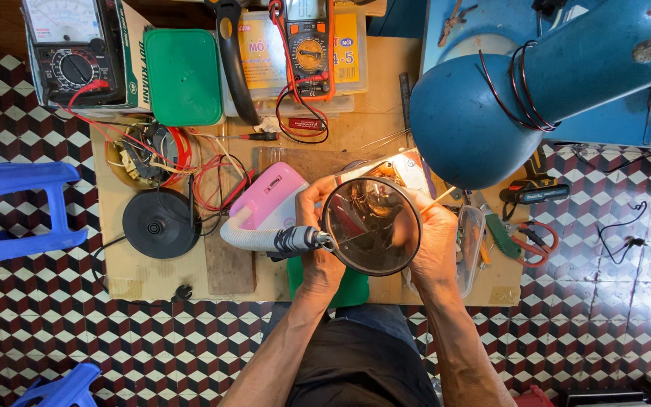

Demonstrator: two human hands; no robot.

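Observation:
A round magnifying lens (371, 224) on a grey flexible neck (254, 238) hangs over the low wooden table (152, 275). My left hand (316, 240) holds something small under the lens's left edge. My right hand (432, 243) is curled at the lens's right edge, and a thin rod (441, 199) sticks up from its fingers. Through the glass I see a lit, blurred part that I cannot make out. A pink box (268, 197) sits just left of my left hand.
A blue lamp head (467, 120) shines down from the upper right. Two multimeters (71, 53) (308, 47), a green lid (183, 75), a black round base (161, 223), red wires (209, 181) and red-handled pliers (533, 243) lie around. Blue plastic stools (16, 211) stand left on the checkered floor.

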